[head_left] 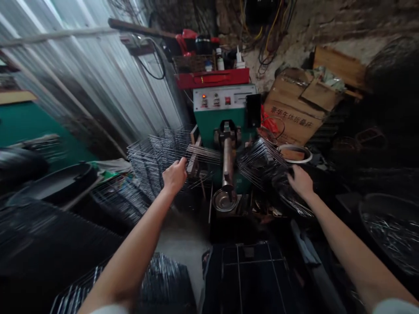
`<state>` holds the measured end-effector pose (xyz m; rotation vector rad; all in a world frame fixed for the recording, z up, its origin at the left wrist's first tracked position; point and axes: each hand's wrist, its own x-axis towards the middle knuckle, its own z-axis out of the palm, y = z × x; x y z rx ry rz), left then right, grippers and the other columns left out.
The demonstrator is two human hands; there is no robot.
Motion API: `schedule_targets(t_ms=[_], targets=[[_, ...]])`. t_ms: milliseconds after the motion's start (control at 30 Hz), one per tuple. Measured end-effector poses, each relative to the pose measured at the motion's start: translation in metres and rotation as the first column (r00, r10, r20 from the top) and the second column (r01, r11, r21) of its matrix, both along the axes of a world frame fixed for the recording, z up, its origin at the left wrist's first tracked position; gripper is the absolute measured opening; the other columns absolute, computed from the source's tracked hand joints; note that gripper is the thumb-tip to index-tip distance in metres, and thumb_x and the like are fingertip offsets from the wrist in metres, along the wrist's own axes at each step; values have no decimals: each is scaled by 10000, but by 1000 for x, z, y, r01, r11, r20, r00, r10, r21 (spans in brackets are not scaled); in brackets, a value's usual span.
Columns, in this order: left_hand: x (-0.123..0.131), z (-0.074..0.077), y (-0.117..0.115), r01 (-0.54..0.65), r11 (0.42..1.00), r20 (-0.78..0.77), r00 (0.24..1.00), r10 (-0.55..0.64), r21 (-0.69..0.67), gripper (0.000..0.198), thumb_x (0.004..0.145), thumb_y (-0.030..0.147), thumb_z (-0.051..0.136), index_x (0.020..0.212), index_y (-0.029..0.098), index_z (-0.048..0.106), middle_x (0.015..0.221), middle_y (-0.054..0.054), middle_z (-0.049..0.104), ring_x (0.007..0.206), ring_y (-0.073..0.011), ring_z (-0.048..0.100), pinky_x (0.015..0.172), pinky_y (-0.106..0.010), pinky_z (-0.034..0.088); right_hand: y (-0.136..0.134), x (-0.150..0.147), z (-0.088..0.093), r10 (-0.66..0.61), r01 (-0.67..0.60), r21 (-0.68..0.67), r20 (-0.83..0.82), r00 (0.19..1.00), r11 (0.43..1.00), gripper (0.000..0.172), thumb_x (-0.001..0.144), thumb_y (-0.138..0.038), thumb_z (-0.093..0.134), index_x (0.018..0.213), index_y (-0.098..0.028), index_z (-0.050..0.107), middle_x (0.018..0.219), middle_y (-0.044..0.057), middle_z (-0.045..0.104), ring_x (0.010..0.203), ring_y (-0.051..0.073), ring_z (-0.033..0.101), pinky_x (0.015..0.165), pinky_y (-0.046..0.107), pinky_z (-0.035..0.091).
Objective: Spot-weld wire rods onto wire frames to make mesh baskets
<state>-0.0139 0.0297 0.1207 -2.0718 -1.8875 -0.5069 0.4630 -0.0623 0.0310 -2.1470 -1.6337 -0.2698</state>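
Observation:
My left hand (175, 175) is closed at the right edge of a tall stack of wire racks (153, 159). What its fingers hold, if anything, I cannot make out. Just right of it, a bundle of thin metal wires (204, 153) sticks out toward the machine's arm. My right hand (300, 181) is curled with fingertips together above a dark basin of wire pieces (296, 203); its grip is too dark to make out. Between the hands stands a green machine (209, 117) with a long metal arm (228, 161). A wire grid (238, 263) lies low in front of me.
A pile of bent wire frames (262, 159) sits right of the machine arm, near a white bowl (294, 153). Below the arm is a round metal tin (224, 200). A cardboard box (294, 107) leans behind. More wire pieces (393, 235) fill a tub at far right.

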Motion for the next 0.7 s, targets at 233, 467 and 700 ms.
schedule_targets(t_ms=[233,467,700], targets=[[-22,-42,-99,120,992,56,991,-122,26,274,994,315,352,1128,218,570,1096,-88,707,833,-222,694,616,-276,403,45,-11,34,37,0,-200,181,983,980,257,996,-253,419,1098,-178,642,1098,124,663,983,240,648,769,296,471],[-56,-174,-208,166,971,423,903,-79,-171,236,934,381,398,963,254,594,948,-67,763,814,-240,732,673,-289,493,33,-20,60,72,-8,-223,284,956,975,310,1010,-242,372,1170,-153,622,1158,162,642,984,260,654,789,323,485],[-56,-217,-266,151,951,772,624,121,-271,395,787,568,558,998,238,618,773,-47,737,730,-258,730,680,-330,552,7,-38,105,132,-61,-187,394,910,981,392,1003,-154,302,1326,-186,522,1264,173,564,1057,260,608,742,308,471]])
